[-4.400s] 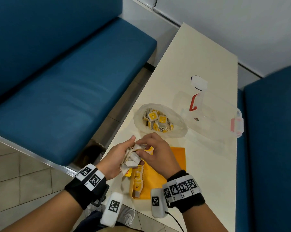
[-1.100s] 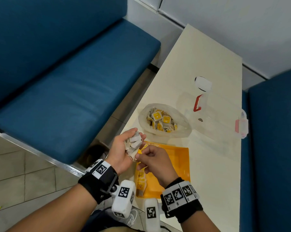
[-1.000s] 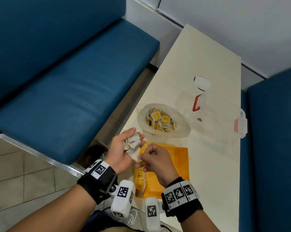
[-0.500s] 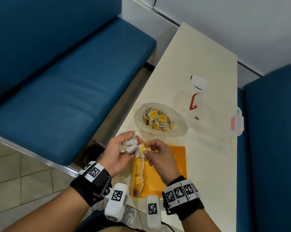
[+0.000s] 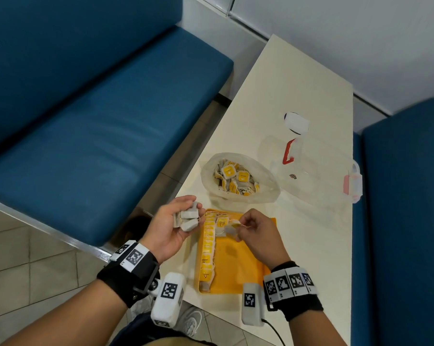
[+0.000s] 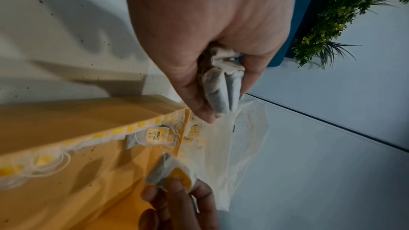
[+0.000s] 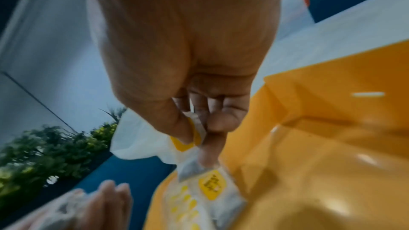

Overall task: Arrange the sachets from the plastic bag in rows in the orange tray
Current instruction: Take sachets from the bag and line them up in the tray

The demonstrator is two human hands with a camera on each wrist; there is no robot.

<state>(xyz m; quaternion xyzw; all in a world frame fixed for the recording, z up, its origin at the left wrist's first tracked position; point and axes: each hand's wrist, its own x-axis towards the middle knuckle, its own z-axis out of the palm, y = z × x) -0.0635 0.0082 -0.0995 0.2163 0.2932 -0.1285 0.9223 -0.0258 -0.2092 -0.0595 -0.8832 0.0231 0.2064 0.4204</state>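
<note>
The orange tray [image 5: 238, 260] lies at the table's near edge, with a row of sachets [image 5: 208, 248] lined along its left wall. My left hand [image 5: 183, 221] hovers left of the tray's far corner and grips a bunch of grey sachets [image 5: 188, 217], also seen as sachets [image 6: 223, 92] in the left wrist view. My right hand [image 5: 246, 227] is over the tray's far end and pinches one sachet [image 5: 229, 229] with a yellow tag [image 7: 186, 143]. The clear plastic bag [image 5: 263, 193] with more sachets [image 5: 236, 179] stands just beyond the tray.
A clear plastic box [image 5: 318, 176] with red latches sits right of the bag, and a white lid-like piece [image 5: 297, 122] lies farther back. Blue benches [image 5: 86, 136] flank the narrow table [image 5: 285, 78]. Tiled floor shows at the lower left.
My right hand has drawn one sachet away from the bunch and carried it right, over the tray's far end. The left hand stays beside the tray with the rest.
</note>
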